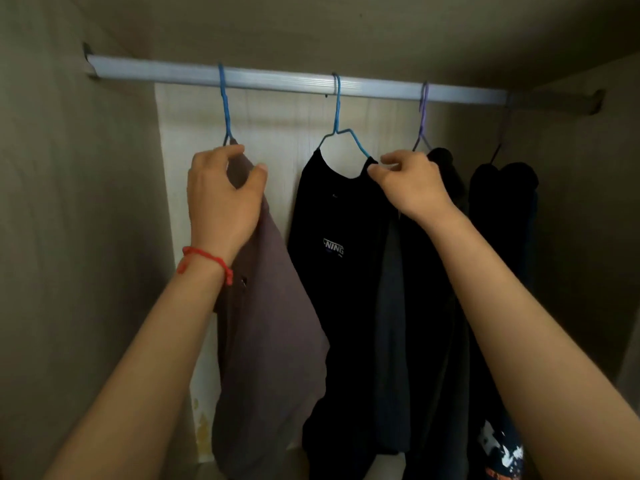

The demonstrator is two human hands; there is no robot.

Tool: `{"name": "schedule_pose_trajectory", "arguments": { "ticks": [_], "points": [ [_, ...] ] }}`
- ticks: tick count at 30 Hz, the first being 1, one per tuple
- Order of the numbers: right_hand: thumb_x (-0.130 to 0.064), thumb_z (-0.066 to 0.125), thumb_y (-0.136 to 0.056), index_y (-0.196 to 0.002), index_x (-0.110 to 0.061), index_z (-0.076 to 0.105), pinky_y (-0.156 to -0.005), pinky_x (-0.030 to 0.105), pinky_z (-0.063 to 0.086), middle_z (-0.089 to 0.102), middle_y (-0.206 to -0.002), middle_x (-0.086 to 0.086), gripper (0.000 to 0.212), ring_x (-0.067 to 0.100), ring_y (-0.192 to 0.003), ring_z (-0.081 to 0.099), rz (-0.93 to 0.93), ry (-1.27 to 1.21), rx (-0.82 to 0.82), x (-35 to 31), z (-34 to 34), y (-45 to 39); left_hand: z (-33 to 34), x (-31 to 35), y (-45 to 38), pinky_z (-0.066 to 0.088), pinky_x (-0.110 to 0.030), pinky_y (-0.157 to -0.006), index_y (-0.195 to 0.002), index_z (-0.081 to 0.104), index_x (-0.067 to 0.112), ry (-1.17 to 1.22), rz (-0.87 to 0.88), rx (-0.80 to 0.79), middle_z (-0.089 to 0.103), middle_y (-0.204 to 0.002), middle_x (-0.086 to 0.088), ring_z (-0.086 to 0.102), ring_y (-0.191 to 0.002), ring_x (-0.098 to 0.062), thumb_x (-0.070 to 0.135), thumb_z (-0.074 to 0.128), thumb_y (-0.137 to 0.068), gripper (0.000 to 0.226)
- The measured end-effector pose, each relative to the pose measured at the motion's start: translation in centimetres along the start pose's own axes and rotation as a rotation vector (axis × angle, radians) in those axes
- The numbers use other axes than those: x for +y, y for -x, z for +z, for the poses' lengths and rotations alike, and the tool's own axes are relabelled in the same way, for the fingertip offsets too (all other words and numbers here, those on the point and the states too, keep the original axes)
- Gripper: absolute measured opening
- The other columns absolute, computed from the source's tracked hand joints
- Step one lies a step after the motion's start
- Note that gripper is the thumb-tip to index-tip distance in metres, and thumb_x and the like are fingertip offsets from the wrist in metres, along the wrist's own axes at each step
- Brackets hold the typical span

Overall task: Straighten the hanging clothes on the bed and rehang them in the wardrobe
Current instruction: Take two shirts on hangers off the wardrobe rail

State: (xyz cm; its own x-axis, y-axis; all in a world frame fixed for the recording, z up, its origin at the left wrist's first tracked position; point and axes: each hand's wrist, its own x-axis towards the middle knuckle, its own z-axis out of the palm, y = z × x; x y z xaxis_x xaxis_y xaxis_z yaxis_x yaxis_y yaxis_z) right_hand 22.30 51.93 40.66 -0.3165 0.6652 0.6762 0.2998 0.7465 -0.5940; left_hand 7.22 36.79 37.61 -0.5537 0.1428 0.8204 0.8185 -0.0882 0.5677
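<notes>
Clothes on hangers along the wardrobe rail (277, 79): mauve shirt (273, 323) at left on a blue hanger (225, 102), black T-shirt (332, 271) with white lettering in the middle on another blue hanger (337, 109), dark garments (498, 216) to the right, one on a purple hanger (423, 112). Left hand (221, 199), red string bracelet (204, 259) at the wrist, curled around the mauve shirt's shoulder just under the hook. Right hand (412, 181) pinching the black T-shirt's collar at its right end, partly hiding the garment behind.
</notes>
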Motion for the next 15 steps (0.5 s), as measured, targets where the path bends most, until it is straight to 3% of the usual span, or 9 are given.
{"name": "schedule_pose_trajectory", "arguments": {
  "ticks": [2,3,6,8,10,12,15],
  "points": [
    [-0.033,0.057,-0.084,-0.081,-0.004,0.062,-0.059,0.028,0.043,0.061,-0.072,0.005,0.03,0.024,-0.076,0.058,0.039,0.048,-0.099,-0.7,0.5,-1.4,0.7,-0.8,-1.9,0.038,-0.025,-0.094,-0.124,0.053,0.01,0.033,-0.17,-0.071,0.053,-0.127,-0.01,0.051,-0.117,-0.022,0.027,0.06,-0.084,0.045],
    [-0.032,0.058,-0.084,-0.076,-0.005,0.059,-0.052,0.026,0.038,0.054,-0.066,0.003,0.028,0.021,-0.066,0.054,0.056,0.073,-0.138,-1.0,0.7,-1.8,1.0,-0.9,-2.7,0.04,-0.026,-0.093,-0.123,0.054,0.009,0.038,-0.233,-0.11,0.056,-0.123,-0.01,0.053,-0.115,-0.024,0.026,0.061,-0.083,0.044],
    [-0.026,0.058,-0.086,-0.082,-0.006,0.056,-0.045,0.024,0.032,0.049,-0.066,0.002,0.02,0.013,-0.057,0.046,0.088,0.116,-0.232,-1.4,1.2,-2.7,1.6,-0.9,-4.4,0.047,-0.031,-0.08,-0.084,0.063,0.01,0.067,-0.34,-0.224,0.061,-0.093,-0.009,0.059,-0.096,-0.028,0.02,0.062,-0.08,0.011],
    [-0.024,0.058,-0.087,-0.085,-0.005,0.054,-0.044,0.023,0.029,0.048,-0.067,0.003,0.02,0.012,-0.056,0.045,0.118,0.108,-0.259,-1.6,1.3,-3.2,1.7,-0.9,-5.4,0.053,-0.033,-0.07,-0.068,0.057,0.013,0.122,-0.407,-0.268,0.06,-0.079,-0.009,0.06,-0.083,-0.027,0.018,0.064,-0.079,0.014],
    [-0.022,0.057,-0.089,-0.093,-0.001,0.057,-0.047,0.023,0.033,0.054,-0.078,0.008,0.022,0.018,-0.062,0.049,0.157,0.054,-0.26,-1.7,1.4,-3.6,1.5,-1.0,-6.3,0.053,-0.028,-0.053,-0.077,0.059,0.008,0.133,-0.473,-0.301,0.06,-0.073,-0.008,0.062,-0.072,-0.024,0.016,0.065,-0.08,0.011],
    [-0.018,0.056,-0.089,-0.105,0.009,0.06,-0.06,0.023,0.04,0.059,-0.089,0.016,0.031,0.022,-0.075,0.053,0.182,-0.017,-0.207,-1.5,1.5,-3.9,1.4,-1.2,-7.0,0.05,-0.021,-0.039,-0.092,0.059,0.001,0.135,-0.514,-0.335,0.061,-0.071,-0.009,0.062,-0.06,-0.02,0.014,0.064,-0.081,0.018],
    [-0.016,0.058,-0.089,-0.102,0.013,0.063,-0.069,0.028,0.041,0.056,-0.082,0.015,0.033,0.024,-0.076,0.053,0.163,-0.085,-0.116,-1.4,1.9,-3.9,1.4,-1.2,-7.6,0.046,-0.017,-0.032,-0.099,0.056,-0.003,0.124,-0.518,-0.34,0.059,-0.069,-0.01,0.06,-0.054,-0.019,0.01,0.058,-0.083,0.021]
  ]
}}
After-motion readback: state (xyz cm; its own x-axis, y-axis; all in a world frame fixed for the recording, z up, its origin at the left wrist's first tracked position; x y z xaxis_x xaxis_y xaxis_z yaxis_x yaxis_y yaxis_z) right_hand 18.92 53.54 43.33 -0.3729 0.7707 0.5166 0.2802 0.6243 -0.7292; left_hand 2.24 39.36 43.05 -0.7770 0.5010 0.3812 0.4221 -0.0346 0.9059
